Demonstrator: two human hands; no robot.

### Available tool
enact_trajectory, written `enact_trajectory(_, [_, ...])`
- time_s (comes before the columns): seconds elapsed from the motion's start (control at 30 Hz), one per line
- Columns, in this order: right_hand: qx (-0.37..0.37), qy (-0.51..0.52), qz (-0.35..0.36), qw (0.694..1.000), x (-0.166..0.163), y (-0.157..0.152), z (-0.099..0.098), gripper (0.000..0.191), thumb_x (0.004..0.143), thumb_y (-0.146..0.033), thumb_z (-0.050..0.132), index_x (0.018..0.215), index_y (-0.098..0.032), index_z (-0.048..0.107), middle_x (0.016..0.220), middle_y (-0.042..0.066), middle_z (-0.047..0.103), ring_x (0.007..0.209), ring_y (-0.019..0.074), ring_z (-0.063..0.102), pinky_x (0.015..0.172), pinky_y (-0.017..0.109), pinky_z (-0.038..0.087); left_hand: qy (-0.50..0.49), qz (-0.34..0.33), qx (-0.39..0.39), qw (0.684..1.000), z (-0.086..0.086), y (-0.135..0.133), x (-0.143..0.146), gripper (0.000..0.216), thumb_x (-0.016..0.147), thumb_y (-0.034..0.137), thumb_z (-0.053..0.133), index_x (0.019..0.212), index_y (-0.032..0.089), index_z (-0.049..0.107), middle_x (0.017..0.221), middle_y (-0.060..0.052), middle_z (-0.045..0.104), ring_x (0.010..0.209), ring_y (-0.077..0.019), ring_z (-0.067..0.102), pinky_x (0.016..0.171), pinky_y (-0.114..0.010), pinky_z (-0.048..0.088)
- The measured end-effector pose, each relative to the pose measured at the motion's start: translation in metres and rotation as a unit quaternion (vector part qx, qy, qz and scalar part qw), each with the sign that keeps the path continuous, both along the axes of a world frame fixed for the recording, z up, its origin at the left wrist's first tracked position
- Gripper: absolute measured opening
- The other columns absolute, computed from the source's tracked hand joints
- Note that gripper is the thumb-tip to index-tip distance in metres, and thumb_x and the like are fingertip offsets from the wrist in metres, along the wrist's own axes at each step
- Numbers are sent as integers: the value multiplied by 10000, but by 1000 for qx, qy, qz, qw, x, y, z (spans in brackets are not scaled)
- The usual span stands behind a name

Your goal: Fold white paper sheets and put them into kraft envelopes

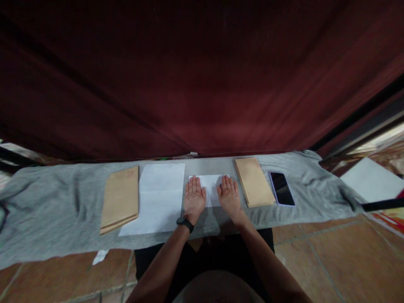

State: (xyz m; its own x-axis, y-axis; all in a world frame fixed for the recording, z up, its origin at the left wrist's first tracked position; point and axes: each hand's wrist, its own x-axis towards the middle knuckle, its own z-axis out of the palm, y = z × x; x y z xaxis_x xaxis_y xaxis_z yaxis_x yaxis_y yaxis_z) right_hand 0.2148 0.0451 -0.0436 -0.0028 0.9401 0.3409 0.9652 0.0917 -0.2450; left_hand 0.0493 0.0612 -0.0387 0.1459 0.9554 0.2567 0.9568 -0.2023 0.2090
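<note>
A small white sheet of paper (211,191), seemingly folded, lies crosswise in front of me on the grey cloth. My left hand (194,197) rests flat on its left end, fingers stretched forward, with a dark watch on the wrist. On the right end lies my right hand (229,197), palm down with the fingers extended. Larger white sheets (161,198) with a faint crease lie just left of my left hand. To the right of my right hand is a stack of brown envelopes (255,182). Whatever is under my palms is hidden.
The grey cloth (75,202) covers a long narrow surface. More brown envelopes (120,197) overlap the white sheets at the left. A phone (282,188) lies at the right. Dark red fabric (202,84) hangs behind. A white scrap (100,256) is on the tiled floor (315,256).
</note>
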Motion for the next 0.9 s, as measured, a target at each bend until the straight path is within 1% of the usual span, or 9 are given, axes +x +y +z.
enact_trajectory(0.1, [-25, 21, 43, 999, -26, 16, 6, 541, 1054, -332, 347, 1512, -55, 427, 1566, 185, 424, 1469, 301, 380, 1211, 507, 276, -6, -1, 4, 1000, -2, 2, 0, 591, 1016, 304, 316, 1517, -5, 376, 1593, -222, 359, 1529, -304, 248, 1239, -512, 257])
enact_trajectory(0.17, [-41, 25, 86, 995, -40, 25, 7, 530, 1052, -336, 345, 1522, -105, 427, 1573, 149, 425, 1479, 267, 369, 1222, 486, 267, -12, -2, 4, 1000, -4, 3, 0, 585, 1018, 293, 298, 1527, 13, 366, 1596, -209, 360, 1532, -298, 238, 1237, -528, 255])
enact_trajectory(0.27, [-50, 17, 97, 994, -48, 30, 3, 517, 1061, -329, 328, 1521, -115, 429, 1574, 134, 429, 1485, 239, 361, 1234, 464, 244, -17, -8, 3, 1000, -6, 4, -1, 583, 1017, 265, 273, 1535, 8, 345, 1604, -207, 347, 1535, -290, 229, 1241, -523, 246])
enact_trajectory(0.37, [-46, 7, 97, 994, -41, 28, 0, 523, 1065, -343, 337, 1533, -120, 408, 1586, 138, 409, 1488, 240, 354, 1239, 469, 226, -21, -11, 4, 1000, -5, 4, -1, 595, 1016, 280, 283, 1532, -8, 344, 1606, -222, 333, 1534, -298, 233, 1244, -520, 239])
enact_trajectory(0.47, [-42, 6, 88, 995, -29, 26, -1, 531, 1065, -360, 342, 1540, -127, 397, 1595, 135, 394, 1488, 257, 354, 1234, 478, 234, -27, -10, 4, 1000, -4, 3, 0, 606, 1014, 306, 300, 1538, 5, 338, 1607, -219, 331, 1533, -300, 239, 1241, -530, 240])
enact_trajectory(0.67, [-41, 3, 71, 997, -13, 23, -3, 588, 1068, -424, 332, 1552, -90, 359, 1599, 154, 380, 1503, 265, 324, 1231, 474, 249, -24, -7, 0, 1000, -1, 2, 1, 604, 1011, 297, 308, 1534, -3, 344, 1615, -223, 311, 1527, -305, 257, 1246, -515, 232])
enact_trajectory(0.77, [-38, 1, 65, 997, -4, 20, -3, 600, 1069, -428, 321, 1563, -89, 336, 1594, 161, 383, 1501, 265, 328, 1230, 482, 253, -28, -10, 1, 1000, -1, 2, 1, 606, 1008, 298, 317, 1535, -1, 341, 1615, -222, 308, 1530, -306, 246, 1244, -523, 234])
enact_trajectory(0.9, [-36, -10, 53, 998, 9, 13, -1, 610, 1068, -428, 321, 1553, -60, 346, 1587, 186, 382, 1493, 284, 344, 1223, 486, 265, -35, -10, 7, 999, -2, 2, 1, 610, 1005, 301, 323, 1546, 18, 328, 1616, -208, 316, 1535, -296, 233, 1243, -529, 239])
